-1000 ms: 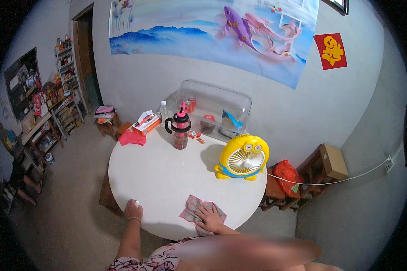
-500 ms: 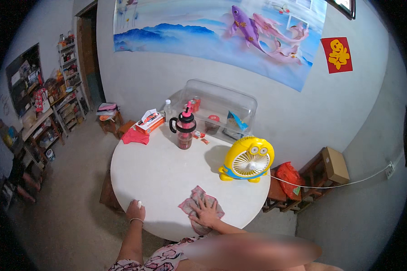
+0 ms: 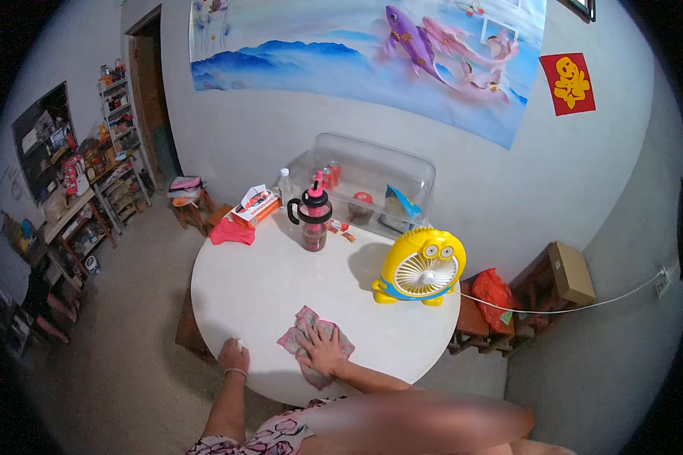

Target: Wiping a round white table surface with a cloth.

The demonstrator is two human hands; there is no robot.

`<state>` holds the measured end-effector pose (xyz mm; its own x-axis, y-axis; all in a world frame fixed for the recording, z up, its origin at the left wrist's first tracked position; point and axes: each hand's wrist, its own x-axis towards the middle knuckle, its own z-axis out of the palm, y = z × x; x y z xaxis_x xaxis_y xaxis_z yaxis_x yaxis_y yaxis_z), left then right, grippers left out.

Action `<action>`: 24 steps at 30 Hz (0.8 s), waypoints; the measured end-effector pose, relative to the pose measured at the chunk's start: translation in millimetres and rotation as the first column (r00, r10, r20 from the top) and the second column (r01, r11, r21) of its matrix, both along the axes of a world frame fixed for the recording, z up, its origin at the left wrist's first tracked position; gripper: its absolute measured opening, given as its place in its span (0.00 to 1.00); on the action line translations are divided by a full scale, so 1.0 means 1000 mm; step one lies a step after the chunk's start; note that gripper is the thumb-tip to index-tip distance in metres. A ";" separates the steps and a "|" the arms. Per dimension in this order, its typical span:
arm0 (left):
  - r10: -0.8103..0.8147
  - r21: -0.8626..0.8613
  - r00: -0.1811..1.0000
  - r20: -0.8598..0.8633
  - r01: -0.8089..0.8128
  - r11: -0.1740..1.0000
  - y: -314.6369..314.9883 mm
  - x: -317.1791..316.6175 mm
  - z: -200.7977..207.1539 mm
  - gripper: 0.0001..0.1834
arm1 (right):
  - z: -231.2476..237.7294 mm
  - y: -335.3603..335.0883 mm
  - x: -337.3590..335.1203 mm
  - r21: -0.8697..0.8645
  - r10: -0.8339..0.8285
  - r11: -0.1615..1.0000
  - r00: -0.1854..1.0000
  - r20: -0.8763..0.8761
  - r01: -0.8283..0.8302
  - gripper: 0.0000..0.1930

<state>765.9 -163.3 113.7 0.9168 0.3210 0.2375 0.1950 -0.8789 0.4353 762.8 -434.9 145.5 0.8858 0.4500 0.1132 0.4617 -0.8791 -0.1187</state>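
Note:
A grey cleaning cloth with pink edges (image 3: 305, 371) lies spread on the round white table (image 3: 243, 292). My right hand (image 3: 323, 352) presses flat on top of it, open with the fingers spread. Near the table's front left edge rests my left hand (image 3: 233, 358), closed around a small white wad (image 3: 240, 343) that looks like crumpled tissue. The wad is mostly hidden by the fingers.
A yellow cartoon fan (image 3: 421, 265) stands at the right, its white cord (image 3: 561, 312) running to the wall. Farther back are a dark-lidded jug (image 3: 313, 220), a tissue box (image 3: 255, 206), a pink cloth (image 3: 233, 231), a bottle (image 3: 284, 184) and a clear plastic cover (image 3: 387, 155).
My right hand has slid the cleaning cloth to the left across the table. My left hand stays at the table edge, still closed. The view has shifted slightly.

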 end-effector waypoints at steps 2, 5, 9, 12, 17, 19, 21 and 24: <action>-0.010 0.000 0.999 -0.049 0.010 1.000 -0.001 0.003 0.008 0.12 | 0.004 -0.001 0.003 -0.002 -0.011 1.000 1.000 -0.020 0.011 0.32; 0.012 0.001 0.996 -0.086 -0.012 1.000 -0.007 -0.001 0.013 0.12 | 0.009 -0.006 0.000 -0.016 -0.011 1.000 0.998 -0.065 0.010 0.32; 0.001 -0.014 0.997 -0.083 -0.002 1.000 -0.008 -0.011 0.009 0.12 | 0.005 -0.016 -0.016 -0.001 0.016 1.000 0.998 -0.054 -0.016 0.32; 0.010 -0.007 0.993 -0.117 -0.011 1.000 -0.013 -0.016 0.008 0.12 | -0.003 -0.032 -0.029 0.010 0.021 1.000 0.999 -0.033 -0.021 0.32; -0.019 0.007 1.000 -0.016 0.019 1.000 -0.019 -0.019 0.014 0.13 | -0.004 -0.049 -0.039 -0.009 -0.002 1.000 0.997 -0.077 0.001 0.32; -0.027 0.021 0.999 -0.018 0.027 0.999 -0.011 -0.017 0.007 0.14 | 0.000 -0.047 -0.040 -0.015 0.010 1.000 0.998 -0.063 -0.011 0.32; -0.045 0.034 0.999 -0.022 0.045 0.998 -0.013 -0.016 0.009 0.16 | 0.003 -0.045 -0.040 -0.027 -0.003 1.000 0.994 -0.110 0.000 0.32; -0.067 -0.020 0.991 0.113 0.070 0.997 -0.021 -0.016 0.015 0.16 | 0.003 -0.047 -0.039 -0.022 -0.018 1.000 0.993 -0.119 0.016 0.32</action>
<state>750.0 -184.2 128.3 0.9048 0.2653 0.3332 0.0836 -0.8777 0.4718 723.4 -481.6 148.9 0.9001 0.4357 -0.0028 0.4302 -0.8896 -0.1533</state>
